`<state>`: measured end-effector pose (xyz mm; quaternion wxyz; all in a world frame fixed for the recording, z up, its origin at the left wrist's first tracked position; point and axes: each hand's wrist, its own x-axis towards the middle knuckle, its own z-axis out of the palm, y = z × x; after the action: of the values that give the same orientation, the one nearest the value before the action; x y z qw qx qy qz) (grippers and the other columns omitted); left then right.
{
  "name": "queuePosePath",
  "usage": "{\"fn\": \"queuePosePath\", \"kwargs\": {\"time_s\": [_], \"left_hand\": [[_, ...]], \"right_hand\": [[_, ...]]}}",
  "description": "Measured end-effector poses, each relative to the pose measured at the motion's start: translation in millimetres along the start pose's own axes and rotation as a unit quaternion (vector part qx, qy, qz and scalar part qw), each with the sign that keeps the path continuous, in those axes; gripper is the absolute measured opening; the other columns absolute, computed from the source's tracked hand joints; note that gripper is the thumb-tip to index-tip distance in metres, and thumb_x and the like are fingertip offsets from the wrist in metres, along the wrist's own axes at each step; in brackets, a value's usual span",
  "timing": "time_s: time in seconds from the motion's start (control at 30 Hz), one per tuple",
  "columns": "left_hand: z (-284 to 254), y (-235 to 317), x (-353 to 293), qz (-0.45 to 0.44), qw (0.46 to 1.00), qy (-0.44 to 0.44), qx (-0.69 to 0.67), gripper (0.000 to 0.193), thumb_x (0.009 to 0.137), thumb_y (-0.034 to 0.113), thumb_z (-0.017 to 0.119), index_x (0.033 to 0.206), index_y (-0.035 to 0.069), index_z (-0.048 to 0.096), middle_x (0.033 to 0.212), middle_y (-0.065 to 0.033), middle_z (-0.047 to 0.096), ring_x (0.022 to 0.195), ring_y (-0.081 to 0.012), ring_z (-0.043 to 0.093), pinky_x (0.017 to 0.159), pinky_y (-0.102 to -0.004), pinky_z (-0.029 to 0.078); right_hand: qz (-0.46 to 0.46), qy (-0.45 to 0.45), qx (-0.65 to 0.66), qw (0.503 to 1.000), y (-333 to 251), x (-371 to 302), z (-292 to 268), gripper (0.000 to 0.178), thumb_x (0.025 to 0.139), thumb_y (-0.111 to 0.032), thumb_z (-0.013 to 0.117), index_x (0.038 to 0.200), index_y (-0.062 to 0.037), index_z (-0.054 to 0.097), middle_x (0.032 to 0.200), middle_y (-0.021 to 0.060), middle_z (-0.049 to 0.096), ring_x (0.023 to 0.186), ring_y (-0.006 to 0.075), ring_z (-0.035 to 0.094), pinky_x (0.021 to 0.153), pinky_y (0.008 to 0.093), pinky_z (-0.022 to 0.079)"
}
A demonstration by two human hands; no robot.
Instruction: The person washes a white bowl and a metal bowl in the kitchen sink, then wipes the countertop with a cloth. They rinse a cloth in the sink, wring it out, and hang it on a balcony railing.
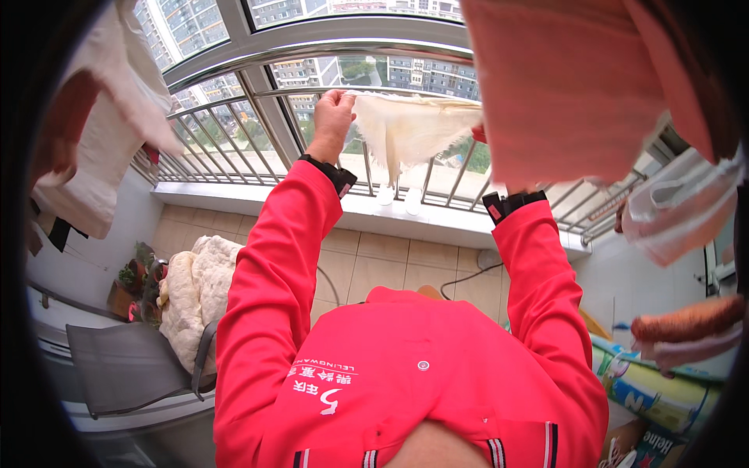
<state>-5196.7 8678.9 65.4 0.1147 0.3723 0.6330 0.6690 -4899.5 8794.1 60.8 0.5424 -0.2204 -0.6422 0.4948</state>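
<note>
A cream cloth (417, 125) with frayed edges is stretched out in front of the railing, its lower part hanging loose. My left hand (331, 125) pinches its upper left corner. At the cloth's right end, a sliver of my right hand (478, 132) shows, closed on the edge; a hanging pink towel (569, 93) covers most of that hand. Both arms reach forward in red sleeves, with black bands (331, 173) at the wrists.
A metal railing (226, 132) and tall windows run along the far side. White cloth (97, 125) hangs at left, a translucent plastic bag (679, 210) at right. Below lie a pale fluffy blanket (203, 285), a grey folding chair (129, 366), potted plants (136, 269) and a green package (651, 382).
</note>
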Motion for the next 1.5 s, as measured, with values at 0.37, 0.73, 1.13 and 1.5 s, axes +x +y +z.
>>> {"fn": "queuePosePath", "kwargs": {"time_s": [0.37, 0.73, 1.13, 1.5], "left_hand": [[50.3, -42.8, 92.9, 0.153, 0.97, 0.091, 0.166, 0.023, 0.081, 0.027, 0.06, 0.091, 0.007, 0.068, 0.085, -0.0132, 0.068, 0.08, -0.0306, 0.065, 0.073, -0.0382, 0.05], [98.6, -125.6, 164.4, -0.02, 0.845, -0.062, 0.531, 0.066, 0.083, 0.052, 0.055, 0.132, 0.009, 0.044, 0.125, -0.0159, 0.055, 0.126, -0.0355, 0.041, 0.105, -0.0534, 0.025], [-29.3, -171.7, 31.6, 0.041, 0.861, 0.216, 0.458, 0.047, 0.081, 0.037, 0.06, 0.119, 0.009, 0.055, 0.122, -0.0075, 0.054, 0.124, -0.0292, 0.04, 0.1, -0.0587, 0.027], [-172.8, -98.2, -782.5, -0.713, 0.435, 0.494, 0.244, 0.048, 0.079, 0.044, 0.057, 0.11, 0.007, 0.062, 0.116, -0.018, 0.06, 0.109, -0.0387, 0.056, 0.092, -0.0546, 0.04]], "right_hand": [[-0.06, 0.08, -0.176, 0.979, 63.0, 139.4, 12.2, 0.016, 0.089, -0.014, 0.06, 0.097, -0.0027, 0.067, 0.085, 0.005, 0.064, 0.073, 0.011, 0.062, 0.065, 0.024, 0.049], [-0.04, -0.06, -0.58, 0.812, 155.1, 167.6, -9.2, 0.035, 0.086, -0.031, 0.059, 0.114, -0.0096, 0.061, 0.115, 0.0125, 0.062, 0.1, 0.0313, 0.061, 0.085, 0.0407, 0.048], [-0.263, -0.278, -0.404, 0.831, 130.4, 154.6, 73.1, 0.021, 0.09, -0.02, 0.055, 0.105, -0.0091, 0.065, 0.1, 0.0128, 0.064, 0.09, 0.0338, 0.06, 0.078, 0.0418, 0.046], [-0.095, -0.654, -0.388, 0.642, 260.2, -119.1, 183.8, 0.038, 0.081, -0.035, 0.063, 0.109, -0.0082, 0.061, 0.109, 0.0147, 0.062, 0.099, 0.0347, 0.058, 0.082, 0.0447, 0.047]]}}
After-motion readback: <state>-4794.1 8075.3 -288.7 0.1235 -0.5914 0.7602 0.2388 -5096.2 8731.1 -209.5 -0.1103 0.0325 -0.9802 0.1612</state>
